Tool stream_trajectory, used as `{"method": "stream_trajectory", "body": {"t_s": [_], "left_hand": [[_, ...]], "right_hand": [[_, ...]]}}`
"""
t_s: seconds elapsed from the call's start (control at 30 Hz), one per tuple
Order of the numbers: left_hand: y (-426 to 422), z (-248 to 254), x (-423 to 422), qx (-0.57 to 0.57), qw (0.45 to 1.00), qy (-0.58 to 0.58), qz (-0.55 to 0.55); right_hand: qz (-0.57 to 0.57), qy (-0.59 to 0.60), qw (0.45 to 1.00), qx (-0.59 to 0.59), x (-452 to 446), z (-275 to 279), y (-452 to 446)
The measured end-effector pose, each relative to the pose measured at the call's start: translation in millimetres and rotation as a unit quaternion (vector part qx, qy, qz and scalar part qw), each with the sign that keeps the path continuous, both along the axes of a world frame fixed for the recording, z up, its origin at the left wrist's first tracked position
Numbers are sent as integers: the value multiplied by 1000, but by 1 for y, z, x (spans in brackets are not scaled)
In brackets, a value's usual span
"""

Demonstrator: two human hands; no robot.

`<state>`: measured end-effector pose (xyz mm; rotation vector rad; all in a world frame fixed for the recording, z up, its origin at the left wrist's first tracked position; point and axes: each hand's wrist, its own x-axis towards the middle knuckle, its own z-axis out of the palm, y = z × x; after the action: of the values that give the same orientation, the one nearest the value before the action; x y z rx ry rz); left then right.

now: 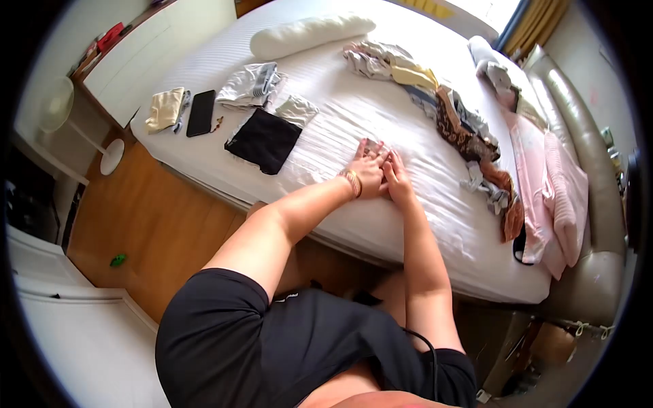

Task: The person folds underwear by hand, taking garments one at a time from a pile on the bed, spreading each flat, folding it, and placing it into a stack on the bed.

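Observation:
On the white bed sheet (333, 160) my left hand (368, 173), with a bracelet (352, 182) at its wrist, is closed over a small grey-brown patterned cloth (371, 145). Only a bit of this cloth shows between the fingers; the rest is covered. Pressed against it from the right side, my right hand (400, 180) has its fingers bent at the same small cloth. To the left of both hands lies a folded black garment (265, 141). Beyond it are a folded pale cloth (297, 110) and folded white-grey clothes (252, 84).
A dark phone (201, 113) and folded cream clothing (165, 110) lie near the bed's left edge. Crumpled clothes (452, 115) trail across the right. Pink clothing (534, 183) rests by the headboard (578, 115). A white bolster (309, 37) lies far back. A fan (112, 156) stands left.

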<state>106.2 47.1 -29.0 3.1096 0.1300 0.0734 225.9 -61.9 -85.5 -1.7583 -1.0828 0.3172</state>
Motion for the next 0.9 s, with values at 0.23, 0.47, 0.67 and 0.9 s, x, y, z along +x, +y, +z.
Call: {"method": "stream_trajectory", "body": {"t_s": [0.23,0.47,0.67,0.9], "left_hand": [[-12,-6,-36,81,980,-176,-52],[11,-12,-1,10,987,-153,-45],[104,91,-72,-702,704,-96,55],[228,93,-197,-849,507,-90,121]], "right_hand": [[-89,409,891,175,-23,31,-22],[-169,515,763,352,-16,19,-43],[-154,497,785,335,-13,13,-45],[-149,502,787,326,-17,19,-46]]}}
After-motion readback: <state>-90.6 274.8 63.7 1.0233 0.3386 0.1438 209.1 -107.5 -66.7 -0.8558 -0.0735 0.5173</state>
